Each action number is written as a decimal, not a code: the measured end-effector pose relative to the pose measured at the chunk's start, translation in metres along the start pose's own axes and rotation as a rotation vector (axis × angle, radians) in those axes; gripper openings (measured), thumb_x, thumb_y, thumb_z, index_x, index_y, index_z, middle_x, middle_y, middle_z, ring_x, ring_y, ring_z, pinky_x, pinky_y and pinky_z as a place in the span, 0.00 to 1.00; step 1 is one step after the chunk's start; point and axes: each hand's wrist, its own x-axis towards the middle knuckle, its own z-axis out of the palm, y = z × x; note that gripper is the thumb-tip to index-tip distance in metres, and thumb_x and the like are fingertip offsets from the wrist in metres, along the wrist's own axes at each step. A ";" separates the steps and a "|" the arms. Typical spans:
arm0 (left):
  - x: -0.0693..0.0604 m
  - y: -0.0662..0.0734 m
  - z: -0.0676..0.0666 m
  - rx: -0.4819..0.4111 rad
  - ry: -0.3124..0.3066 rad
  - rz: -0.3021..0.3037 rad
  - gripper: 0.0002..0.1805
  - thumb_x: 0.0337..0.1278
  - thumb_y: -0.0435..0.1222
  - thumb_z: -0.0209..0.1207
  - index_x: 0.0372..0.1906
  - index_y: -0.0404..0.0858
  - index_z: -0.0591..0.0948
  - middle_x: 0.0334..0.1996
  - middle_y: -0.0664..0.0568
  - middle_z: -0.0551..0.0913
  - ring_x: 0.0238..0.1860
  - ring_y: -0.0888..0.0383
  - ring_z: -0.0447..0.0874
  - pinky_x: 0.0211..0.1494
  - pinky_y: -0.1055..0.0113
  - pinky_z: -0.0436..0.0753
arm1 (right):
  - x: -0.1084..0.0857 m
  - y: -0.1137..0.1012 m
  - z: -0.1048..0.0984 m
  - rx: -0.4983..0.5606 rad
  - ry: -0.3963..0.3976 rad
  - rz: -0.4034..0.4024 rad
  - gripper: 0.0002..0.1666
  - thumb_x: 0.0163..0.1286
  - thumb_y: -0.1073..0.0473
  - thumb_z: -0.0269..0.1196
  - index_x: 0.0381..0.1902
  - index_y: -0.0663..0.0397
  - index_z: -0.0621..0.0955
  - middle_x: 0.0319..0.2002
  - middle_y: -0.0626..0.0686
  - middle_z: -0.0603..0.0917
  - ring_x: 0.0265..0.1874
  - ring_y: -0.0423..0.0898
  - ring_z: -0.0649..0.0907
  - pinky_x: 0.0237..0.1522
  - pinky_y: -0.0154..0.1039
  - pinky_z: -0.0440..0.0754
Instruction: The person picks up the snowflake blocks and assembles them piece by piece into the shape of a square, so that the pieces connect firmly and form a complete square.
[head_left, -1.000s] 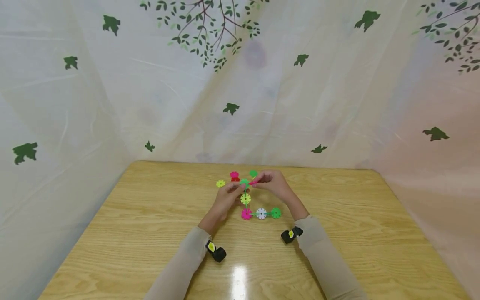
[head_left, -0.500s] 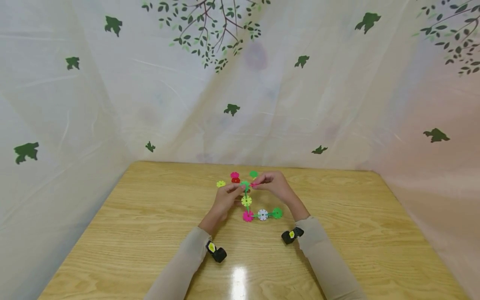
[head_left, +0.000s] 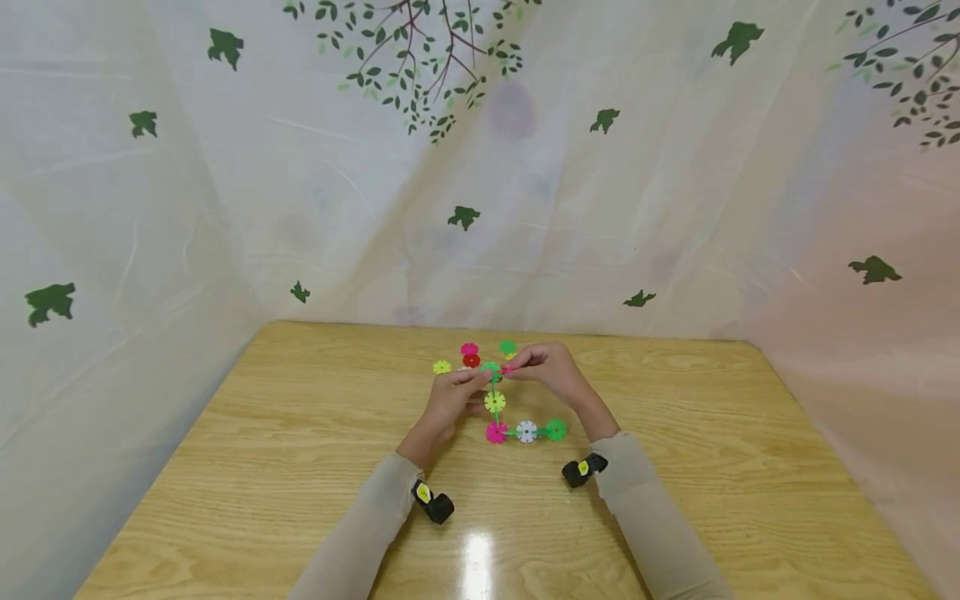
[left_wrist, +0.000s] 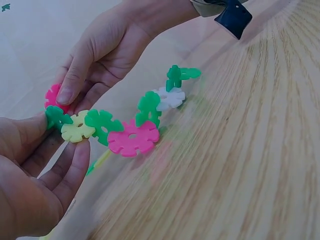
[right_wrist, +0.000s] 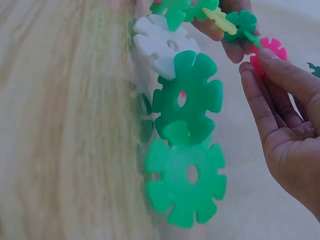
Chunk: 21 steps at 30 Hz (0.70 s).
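My left hand (head_left: 448,402) holds one end of a chain of interlocking flower-shaped plastic discs, its thumb and fingers around a green disc (left_wrist: 58,116) and a yellow disc (left_wrist: 78,129). My right hand (head_left: 553,367) pinches a pink disc (right_wrist: 274,47) between thumb and fingers. That pink disc's edge meets the green disc at the chain's end; how deep the slots engage cannot be told. From there the chain runs toward me to another pink disc (left_wrist: 134,140), then turns right through a white disc (head_left: 527,431) to a green disc (right_wrist: 187,182) at its far end.
Loose discs lie behind the hands on the wooden table (head_left: 262,467): a yellow one (head_left: 442,367), a pink one (head_left: 469,349), a red one (head_left: 471,361) and a green one (head_left: 507,347). A printed cloth (head_left: 360,208) hangs around the table's back and sides.
In the head view the chain's near part has shifted slightly toward me and to the right. Both hands keep nearly the same place, still holding the pink disc and the chain together.
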 end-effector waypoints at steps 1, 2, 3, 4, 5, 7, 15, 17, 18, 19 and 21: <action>0.000 0.000 0.000 -0.008 -0.001 -0.001 0.18 0.68 0.37 0.65 0.52 0.25 0.85 0.39 0.54 0.84 0.30 0.63 0.84 0.36 0.62 0.90 | 0.000 0.000 0.000 0.001 -0.001 0.000 0.02 0.64 0.70 0.70 0.34 0.67 0.88 0.36 0.53 0.91 0.36 0.41 0.89 0.44 0.37 0.88; 0.000 0.001 0.000 -0.014 -0.003 -0.003 0.18 0.68 0.37 0.65 0.52 0.25 0.85 0.39 0.54 0.84 0.30 0.63 0.84 0.35 0.63 0.90 | 0.000 -0.001 0.000 0.000 -0.003 -0.001 0.02 0.64 0.70 0.70 0.34 0.67 0.88 0.37 0.53 0.91 0.36 0.41 0.89 0.44 0.37 0.88; 0.000 0.001 0.001 -0.018 -0.003 -0.002 0.18 0.68 0.37 0.65 0.52 0.25 0.85 0.38 0.54 0.84 0.30 0.63 0.84 0.34 0.65 0.89 | 0.000 -0.001 0.000 -0.002 -0.004 -0.002 0.02 0.64 0.70 0.70 0.34 0.67 0.88 0.37 0.54 0.91 0.36 0.41 0.89 0.44 0.37 0.88; 0.000 0.001 0.001 -0.023 -0.004 0.000 0.18 0.68 0.36 0.64 0.52 0.25 0.85 0.38 0.54 0.84 0.30 0.63 0.84 0.33 0.66 0.89 | 0.001 -0.001 0.000 -0.005 -0.007 -0.005 0.03 0.64 0.70 0.70 0.34 0.68 0.88 0.37 0.56 0.91 0.36 0.41 0.89 0.43 0.37 0.89; -0.001 0.001 0.001 -0.028 -0.006 0.001 0.18 0.68 0.36 0.64 0.53 0.25 0.84 0.38 0.55 0.84 0.30 0.63 0.84 0.32 0.67 0.88 | 0.001 -0.001 0.001 -0.006 -0.011 -0.007 0.04 0.64 0.70 0.71 0.35 0.69 0.88 0.38 0.57 0.91 0.36 0.41 0.89 0.43 0.37 0.89; -0.001 0.001 0.000 -0.030 -0.009 0.007 0.18 0.68 0.35 0.63 0.53 0.24 0.84 0.38 0.55 0.84 0.29 0.63 0.84 0.31 0.67 0.88 | 0.001 -0.001 0.001 -0.009 -0.019 -0.014 0.05 0.63 0.71 0.71 0.36 0.71 0.87 0.38 0.60 0.90 0.36 0.41 0.89 0.43 0.38 0.89; -0.002 0.004 -0.002 0.014 -0.061 -0.012 0.19 0.71 0.40 0.62 0.52 0.26 0.85 0.42 0.40 0.89 0.31 0.63 0.86 0.33 0.67 0.88 | 0.000 -0.004 0.003 -0.034 -0.042 -0.007 0.07 0.65 0.72 0.69 0.39 0.74 0.85 0.41 0.69 0.87 0.35 0.39 0.88 0.46 0.47 0.89; -0.002 0.005 -0.002 0.023 -0.094 -0.014 0.21 0.71 0.43 0.62 0.51 0.26 0.85 0.46 0.35 0.89 0.32 0.63 0.86 0.34 0.67 0.88 | 0.000 -0.004 0.004 -0.056 -0.048 -0.009 0.07 0.66 0.72 0.68 0.39 0.74 0.85 0.41 0.69 0.87 0.35 0.39 0.88 0.47 0.47 0.89; -0.002 0.005 -0.002 0.026 -0.108 -0.018 0.21 0.71 0.44 0.62 0.50 0.26 0.85 0.48 0.34 0.88 0.32 0.63 0.86 0.34 0.67 0.88 | 0.000 -0.005 0.004 -0.064 -0.050 -0.010 0.07 0.65 0.72 0.68 0.39 0.74 0.85 0.41 0.69 0.87 0.35 0.38 0.88 0.46 0.46 0.89; -0.002 0.005 -0.002 0.026 -0.120 -0.022 0.22 0.71 0.44 0.62 0.50 0.26 0.85 0.49 0.33 0.88 0.32 0.64 0.86 0.34 0.67 0.88 | 0.001 -0.005 0.005 -0.074 -0.053 -0.010 0.07 0.66 0.72 0.68 0.40 0.74 0.85 0.41 0.69 0.87 0.35 0.38 0.87 0.45 0.43 0.89; -0.002 0.005 -0.002 0.018 -0.132 -0.034 0.22 0.70 0.45 0.63 0.49 0.27 0.85 0.50 0.33 0.87 0.31 0.63 0.85 0.33 0.67 0.88 | 0.001 -0.007 0.005 -0.093 -0.066 -0.008 0.08 0.65 0.73 0.68 0.41 0.74 0.84 0.41 0.69 0.87 0.35 0.40 0.88 0.44 0.38 0.88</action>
